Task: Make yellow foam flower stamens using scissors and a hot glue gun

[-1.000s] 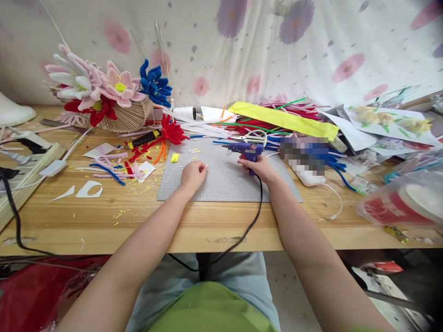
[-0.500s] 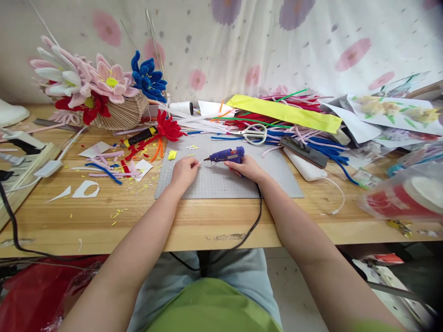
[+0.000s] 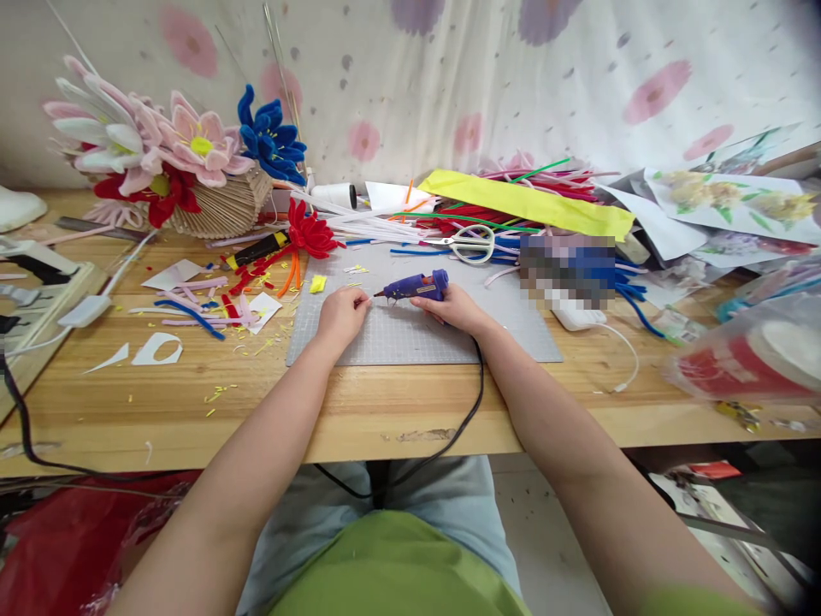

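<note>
My right hand (image 3: 460, 310) is wrapped round a blue hot glue gun (image 3: 416, 287), whose nozzle points left. A black cord runs from under this hand down over the table's front edge. My left hand (image 3: 341, 315) is closed in a pinch, its fingertips right by the nozzle. A small pale thing shows at those fingertips, too small to make out clearly. Both hands are over a grey cutting mat (image 3: 410, 342). Behind the glue gun lie white-handled scissors (image 3: 473, 244), and a small yellow piece (image 3: 317, 283) rests on the mat near my left hand.
A red fuzzy flower (image 3: 311, 231), a yellow-black utility knife (image 3: 256, 250) and scraps lie left. Fuzzy flowers (image 3: 200, 145) stand at back left. Fuzzy stems and a yellow strip (image 3: 526, 204) run along the back. A bagged red cup (image 3: 737, 368) and power strip (image 3: 48, 291) flank the table.
The glue gun and my right hand have moved slightly left, the nozzle now closer to my left fingertips. Less of the thin white piece at my left fingers shows. The view has shifted slightly.
</note>
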Demonstrator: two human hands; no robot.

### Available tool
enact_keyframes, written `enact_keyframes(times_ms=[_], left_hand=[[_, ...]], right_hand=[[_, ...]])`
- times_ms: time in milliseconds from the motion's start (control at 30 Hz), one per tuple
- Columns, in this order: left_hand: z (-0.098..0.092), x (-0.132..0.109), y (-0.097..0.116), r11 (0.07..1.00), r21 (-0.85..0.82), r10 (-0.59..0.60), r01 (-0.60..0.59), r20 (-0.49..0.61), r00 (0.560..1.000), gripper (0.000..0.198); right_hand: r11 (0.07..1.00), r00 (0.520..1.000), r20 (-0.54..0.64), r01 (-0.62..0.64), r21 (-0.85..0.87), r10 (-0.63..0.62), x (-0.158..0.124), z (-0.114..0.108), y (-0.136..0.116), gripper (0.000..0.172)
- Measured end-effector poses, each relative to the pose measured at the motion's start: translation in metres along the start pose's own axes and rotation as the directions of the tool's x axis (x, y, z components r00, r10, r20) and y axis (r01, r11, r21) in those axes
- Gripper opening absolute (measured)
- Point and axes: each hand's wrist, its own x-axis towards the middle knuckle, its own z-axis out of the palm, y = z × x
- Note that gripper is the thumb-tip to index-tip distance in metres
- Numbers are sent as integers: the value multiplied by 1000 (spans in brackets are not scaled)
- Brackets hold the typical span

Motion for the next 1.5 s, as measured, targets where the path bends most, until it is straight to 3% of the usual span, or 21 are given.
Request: enact_keyframes(times_ms=[333, 900, 1100, 1500], left_hand=[[-1, 0, 1, 1000, -1, -15, 15, 9, 1000, 12], [-3, -1, 3, 999, 40, -31, 30, 47, 998, 11], [-3, -1, 3, 998, 62, -29, 26, 45, 999, 12], [-2, -1, 2, 999, 34, -32, 31, 31, 999, 11]], right_hand=[[997, 1000, -6, 23, -77, -23, 5, 0, 10, 44], [987, 999, -27, 20, -159, -24, 5, 0, 6, 48], [970, 998, -46, -48, -237, 38, 5, 0, 4, 47], [963, 995, -94, -49, -266, 25, 5, 0, 6, 44]])
